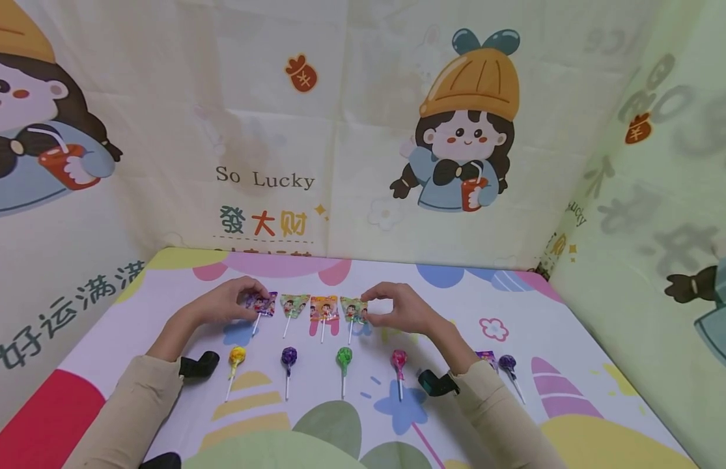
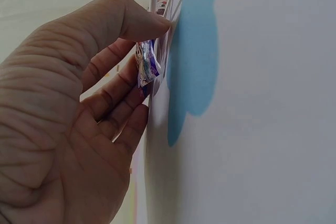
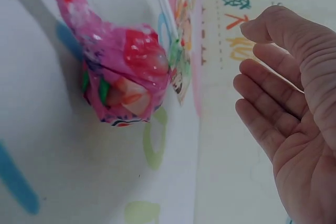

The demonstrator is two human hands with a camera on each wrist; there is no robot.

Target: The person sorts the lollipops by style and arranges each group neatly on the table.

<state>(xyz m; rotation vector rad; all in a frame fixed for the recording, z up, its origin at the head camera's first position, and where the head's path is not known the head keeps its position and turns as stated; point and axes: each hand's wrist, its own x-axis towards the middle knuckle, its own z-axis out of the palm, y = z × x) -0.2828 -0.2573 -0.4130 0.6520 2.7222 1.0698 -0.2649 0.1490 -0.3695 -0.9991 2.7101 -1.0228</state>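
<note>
In the head view my left hand [image 1: 228,303] is at the left end of a row of flat-wrapped lollipops. Its thumb and fingers pinch the edge of a purple flat lollipop [image 1: 263,305], whose crinkled wrapper [image 2: 147,64] shows by the thumb in the left wrist view. To its right lie a green flat lollipop [image 1: 293,305], an orange one [image 1: 324,308] and another green one [image 1: 353,309]. My right hand [image 1: 405,308] is beside that last packet's right edge. In the right wrist view its thumb and fingers [image 3: 262,121] are apart, with nothing between them.
A nearer row holds round lollipops: yellow [image 1: 237,355], purple [image 1: 289,356], green [image 1: 344,357] and pink [image 1: 400,359]. By the right forearm lie a dark purple round lollipop [image 1: 508,365] and a partly hidden purple packet [image 1: 486,356]. Printed cloth walls [image 1: 363,163] enclose the table.
</note>
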